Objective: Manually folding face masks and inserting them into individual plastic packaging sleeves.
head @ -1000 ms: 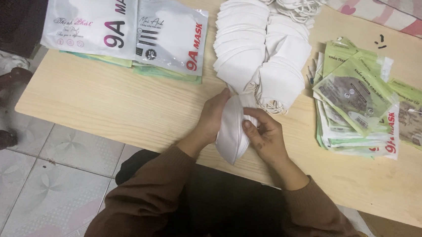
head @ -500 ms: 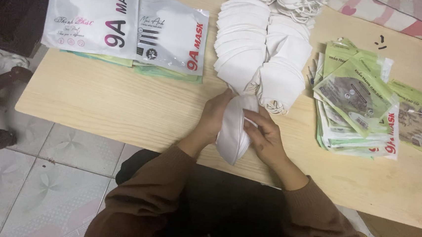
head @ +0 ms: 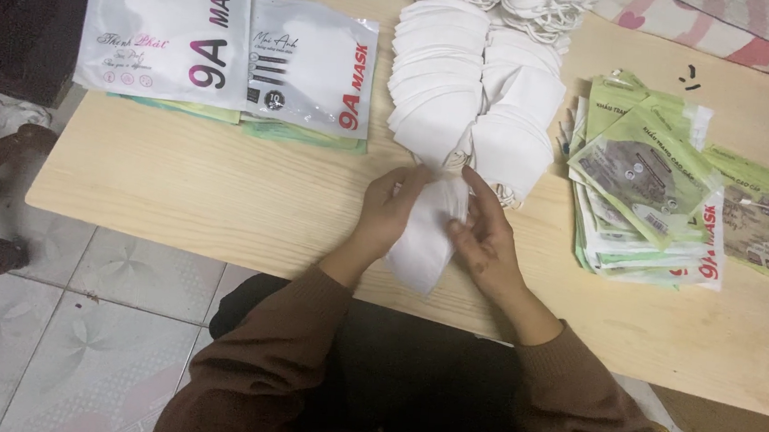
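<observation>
Two hands: left hand (head: 391, 209) and right hand (head: 486, 234) both closed on one white mask (head: 425, 235).
Mask place: between hands, touching both.
Long way: tilted, down toward body.
Nearer hand: neither; same.
Mask pile (head: 464, 104): just past fingertips, on surface (head: 223, 196).

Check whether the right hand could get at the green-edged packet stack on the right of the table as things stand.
Probably yes. The packet stack lies just beside the right hand with bare tabletop between them. But that hand is on the white mask held with the left hand.
</observation>
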